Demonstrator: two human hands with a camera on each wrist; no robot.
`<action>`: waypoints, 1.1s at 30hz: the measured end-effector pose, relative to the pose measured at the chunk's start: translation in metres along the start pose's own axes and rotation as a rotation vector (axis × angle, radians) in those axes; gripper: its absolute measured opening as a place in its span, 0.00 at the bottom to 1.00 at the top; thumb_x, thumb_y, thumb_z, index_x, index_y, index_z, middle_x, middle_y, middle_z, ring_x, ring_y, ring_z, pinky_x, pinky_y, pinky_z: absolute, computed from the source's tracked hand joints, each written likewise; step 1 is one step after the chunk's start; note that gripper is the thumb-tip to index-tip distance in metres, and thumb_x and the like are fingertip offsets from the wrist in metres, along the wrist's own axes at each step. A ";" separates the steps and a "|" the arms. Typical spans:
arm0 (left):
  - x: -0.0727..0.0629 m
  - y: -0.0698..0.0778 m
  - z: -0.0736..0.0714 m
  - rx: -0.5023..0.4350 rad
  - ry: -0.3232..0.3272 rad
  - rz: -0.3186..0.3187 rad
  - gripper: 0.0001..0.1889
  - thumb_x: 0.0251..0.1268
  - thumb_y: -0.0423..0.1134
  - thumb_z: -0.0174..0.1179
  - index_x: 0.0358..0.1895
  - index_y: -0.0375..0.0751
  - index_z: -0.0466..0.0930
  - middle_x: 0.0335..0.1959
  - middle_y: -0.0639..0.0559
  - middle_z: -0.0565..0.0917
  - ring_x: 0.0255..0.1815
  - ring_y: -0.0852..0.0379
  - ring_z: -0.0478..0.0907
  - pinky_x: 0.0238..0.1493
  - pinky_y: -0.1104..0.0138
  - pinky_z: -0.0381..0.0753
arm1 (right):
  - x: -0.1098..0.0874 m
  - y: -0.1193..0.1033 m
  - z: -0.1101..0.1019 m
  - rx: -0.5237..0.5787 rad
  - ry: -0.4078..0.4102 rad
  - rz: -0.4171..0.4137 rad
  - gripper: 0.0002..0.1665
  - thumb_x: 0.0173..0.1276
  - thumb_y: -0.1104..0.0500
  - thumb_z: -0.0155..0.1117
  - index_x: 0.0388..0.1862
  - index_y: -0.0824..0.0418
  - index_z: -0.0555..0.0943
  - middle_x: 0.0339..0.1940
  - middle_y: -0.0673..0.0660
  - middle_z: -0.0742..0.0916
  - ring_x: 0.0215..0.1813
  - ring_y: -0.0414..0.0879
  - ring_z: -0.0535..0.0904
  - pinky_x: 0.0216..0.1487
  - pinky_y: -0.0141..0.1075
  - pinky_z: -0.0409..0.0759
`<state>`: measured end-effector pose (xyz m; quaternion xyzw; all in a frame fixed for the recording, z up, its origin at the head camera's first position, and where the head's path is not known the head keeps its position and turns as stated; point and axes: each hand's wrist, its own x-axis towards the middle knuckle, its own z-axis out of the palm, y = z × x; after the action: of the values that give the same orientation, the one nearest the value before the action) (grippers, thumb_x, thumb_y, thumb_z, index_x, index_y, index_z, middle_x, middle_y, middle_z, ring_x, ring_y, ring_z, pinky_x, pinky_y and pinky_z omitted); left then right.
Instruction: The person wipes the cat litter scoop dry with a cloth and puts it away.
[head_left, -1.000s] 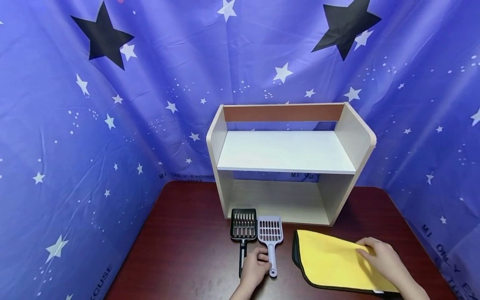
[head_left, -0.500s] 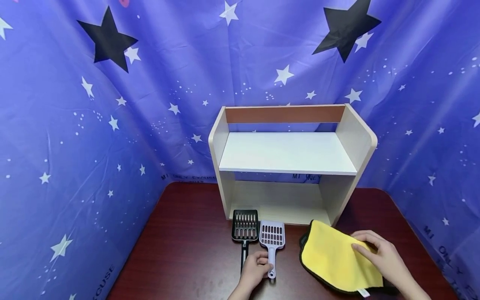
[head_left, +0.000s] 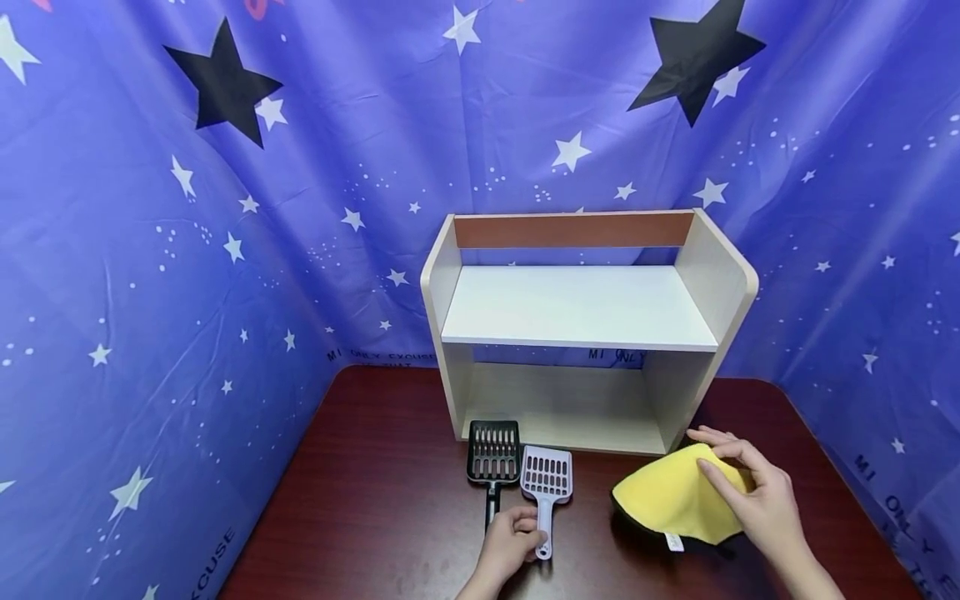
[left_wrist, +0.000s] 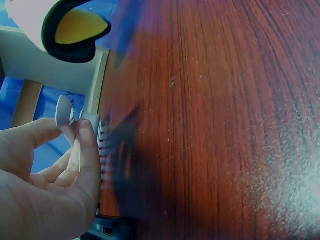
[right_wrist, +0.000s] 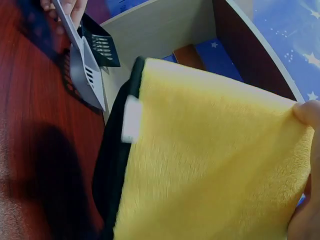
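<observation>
Beyond the left grip (head_left: 508,543) and the right grip (head_left: 765,500) stands a pale two-level shelf unit (head_left: 577,304). Beneath both grips is the dark red table (head_left: 375,500); farther behind hangs a blue curtain (head_left: 375,125) with printed stars (head_left: 225,82).

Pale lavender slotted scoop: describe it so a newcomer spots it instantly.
Find the cream two-tier shelf unit on the dark red wooden table. In front of its left half, the left hand pinches the pale lavender slotted scoop by the handle. Its colour separates it from the black slotted scoop to its left.
</observation>
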<state>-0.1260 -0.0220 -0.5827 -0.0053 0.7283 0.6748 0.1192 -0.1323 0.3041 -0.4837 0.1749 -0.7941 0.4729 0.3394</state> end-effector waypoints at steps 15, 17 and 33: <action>-0.003 0.011 -0.006 -0.038 0.013 0.028 0.20 0.53 0.23 0.66 0.53 0.29 0.78 0.36 0.40 0.89 0.25 0.60 0.82 0.20 0.58 0.85 | -0.008 -0.004 0.011 -0.030 -0.235 -0.033 0.32 0.49 0.84 0.62 0.55 0.71 0.71 0.47 0.38 0.79 0.41 0.29 0.72 0.35 0.20 0.70; -0.004 0.013 -0.007 -0.045 0.025 0.038 0.21 0.53 0.23 0.66 0.53 0.29 0.78 0.37 0.38 0.88 0.26 0.59 0.83 0.21 0.59 0.85 | -0.007 -0.003 0.012 -0.036 -0.249 -0.064 0.33 0.47 0.84 0.65 0.54 0.70 0.73 0.48 0.38 0.80 0.43 0.27 0.73 0.38 0.18 0.71; -0.001 0.032 -0.018 -0.074 0.043 0.121 0.24 0.54 0.24 0.67 0.58 0.28 0.78 0.44 0.32 0.86 0.31 0.59 0.85 0.28 0.75 0.82 | 0.001 -0.006 0.010 -0.118 -0.321 0.112 0.21 0.52 0.71 0.76 0.42 0.51 0.86 0.38 0.34 0.87 0.39 0.24 0.80 0.35 0.18 0.75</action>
<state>-0.1333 -0.0371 -0.5498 0.0198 0.7042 0.7069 0.0625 -0.1331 0.2922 -0.4829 0.1832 -0.8730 0.4095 0.1912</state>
